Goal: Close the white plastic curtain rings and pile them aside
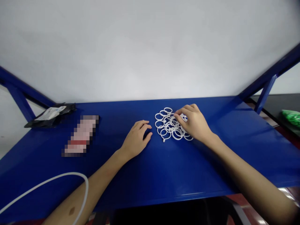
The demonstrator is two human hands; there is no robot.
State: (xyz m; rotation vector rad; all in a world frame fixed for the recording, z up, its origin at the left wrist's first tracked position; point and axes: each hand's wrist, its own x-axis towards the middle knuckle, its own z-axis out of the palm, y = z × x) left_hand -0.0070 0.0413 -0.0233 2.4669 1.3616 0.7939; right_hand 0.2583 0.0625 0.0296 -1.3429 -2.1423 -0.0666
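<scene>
A loose heap of thin white rings (177,134), some with small knob-like ends, lies on the blue table. Over its right side reaches my right hand (193,123), thumb and index finger pinched together at the rings. Whether a ring is caught between those fingertips is too small to make out, and the hand covers part of the heap. To the left of the rings, my left hand (137,139) rests palm down on the tabletop. Its fingers are apart and slightly bent, holding nothing, with a gap between them and the heap.
The blue metal table (159,175) meets a pale wall behind. At far left lies a black plastic packet (56,114) with a white label. Nearer is a pixelated flat object (81,134). A white cable (58,176) loops across my left forearm. Blue braces (266,93) stand at both sides.
</scene>
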